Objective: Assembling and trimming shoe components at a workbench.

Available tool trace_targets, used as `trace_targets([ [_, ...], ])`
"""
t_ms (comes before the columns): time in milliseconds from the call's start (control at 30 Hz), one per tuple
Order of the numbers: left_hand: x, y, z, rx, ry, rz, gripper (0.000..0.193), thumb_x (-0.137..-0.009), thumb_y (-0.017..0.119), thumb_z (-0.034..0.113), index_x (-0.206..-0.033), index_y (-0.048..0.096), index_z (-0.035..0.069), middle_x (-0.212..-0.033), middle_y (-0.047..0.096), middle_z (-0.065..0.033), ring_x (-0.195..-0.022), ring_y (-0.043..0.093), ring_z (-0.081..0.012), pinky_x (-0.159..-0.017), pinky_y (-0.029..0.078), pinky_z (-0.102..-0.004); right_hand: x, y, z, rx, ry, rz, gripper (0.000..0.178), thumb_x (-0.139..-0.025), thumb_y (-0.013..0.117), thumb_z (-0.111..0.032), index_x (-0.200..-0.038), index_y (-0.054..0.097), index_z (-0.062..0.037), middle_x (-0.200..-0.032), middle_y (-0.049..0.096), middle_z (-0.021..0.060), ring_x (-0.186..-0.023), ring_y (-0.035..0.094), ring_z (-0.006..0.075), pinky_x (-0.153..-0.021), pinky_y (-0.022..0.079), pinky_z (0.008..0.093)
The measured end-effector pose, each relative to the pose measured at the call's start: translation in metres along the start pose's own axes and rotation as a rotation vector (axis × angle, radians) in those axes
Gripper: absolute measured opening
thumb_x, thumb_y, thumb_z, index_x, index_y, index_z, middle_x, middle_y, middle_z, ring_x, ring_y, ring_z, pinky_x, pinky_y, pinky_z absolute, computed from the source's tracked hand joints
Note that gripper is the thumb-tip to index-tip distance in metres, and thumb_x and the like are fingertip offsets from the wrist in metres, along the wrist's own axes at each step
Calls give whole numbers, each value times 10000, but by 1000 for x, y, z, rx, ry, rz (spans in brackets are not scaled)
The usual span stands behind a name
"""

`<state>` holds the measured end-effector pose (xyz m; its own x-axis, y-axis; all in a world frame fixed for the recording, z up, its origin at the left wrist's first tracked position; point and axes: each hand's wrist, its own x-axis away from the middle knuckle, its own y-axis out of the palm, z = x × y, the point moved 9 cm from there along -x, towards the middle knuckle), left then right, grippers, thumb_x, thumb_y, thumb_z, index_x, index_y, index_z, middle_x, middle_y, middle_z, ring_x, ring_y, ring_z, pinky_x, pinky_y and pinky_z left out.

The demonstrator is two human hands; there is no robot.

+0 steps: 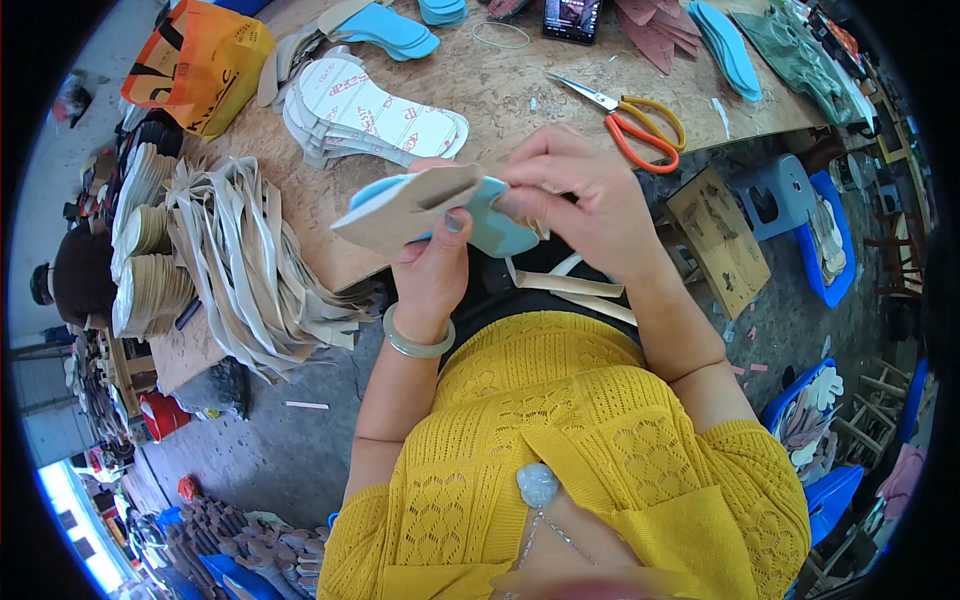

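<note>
Just past the near edge of the table, my left hand is closed round a shoe insole with a beige layer and a light blue layer. The thumb presses on the beige side, and the other fingers are mostly hidden behind it. My right hand pinches the edge of the blue layer at the insole's right end. What lies between those fingertips is partly hidden. Beneath the hands, narrow beige strips lie across my lap.
White printed insoles are stacked on the table. Orange-handled scissors lie open to the right, near a phone. Long beige offcut strips and insole stacks crowd the left. A blue stool stands at right.
</note>
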<state>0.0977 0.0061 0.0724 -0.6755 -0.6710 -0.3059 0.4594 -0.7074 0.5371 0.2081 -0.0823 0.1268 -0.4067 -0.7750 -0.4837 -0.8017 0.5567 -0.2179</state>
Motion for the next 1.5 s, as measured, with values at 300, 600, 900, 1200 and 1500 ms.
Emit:
trace_targets([
  [300, -1, 9, 3, -65, -69, 16, 395, -823, 690, 136, -1174, 528, 51, -1104, 582, -36, -1010, 564, -140, -863, 456, -307, -2, 6, 4, -12, 45, -140, 132, -735, 687, -21, -859, 660, 14, -845, 599, 29, -800, 545, 141, -709, 442, 260],
  [600, -2, 2, -5, -118, -131, 111, 299, -857, 634, 102, -1135, 560, 20, -1095, 598, -58, -982, 569, -131, -849, 455, -294, 8, 23, 53, -492, 417, -49, 158, -845, 650, -146, -855, 646, 12, -751, 537, -17, -703, 486, 56, -663, 425, 205],
  [900, 14, 42, 63, -749, 605, -64, 380, -676, 785, 136, -1023, 629, 119, -975, 505, -10, -879, 514, -176, -752, 452, -295, 1, 18, 4, -367, -73, -206, 206, -825, 615, -83, -1008, 674, -11, -1026, 609, 48, -903, 560, 111, -780, 453, 234],
  [1200, 51, 98, 92, -1282, 1194, -496, 435, -551, 819, 231, -926, 680, 402, -925, 404, 44, -863, 438, -162, -710, 419, -309, 3, -12, -32, -146, -499, -233, 352, -777, 699, -313, -986, 657, -32, -1062, 572, 160, -987, 539, 256, -862, 423, 381],
  [1500, 9, 68, 63, -902, 552, -414, 413, -690, 731, 202, -1086, 654, 115, -1128, 523, -84, -1025, 504, -267, -890, 397, -364, 7, 2, -27, -257, -344, -270, 173, -744, 676, -6, -913, 698, -36, -1032, 593, 75, -962, 558, 172, -824, 448, 274],
])
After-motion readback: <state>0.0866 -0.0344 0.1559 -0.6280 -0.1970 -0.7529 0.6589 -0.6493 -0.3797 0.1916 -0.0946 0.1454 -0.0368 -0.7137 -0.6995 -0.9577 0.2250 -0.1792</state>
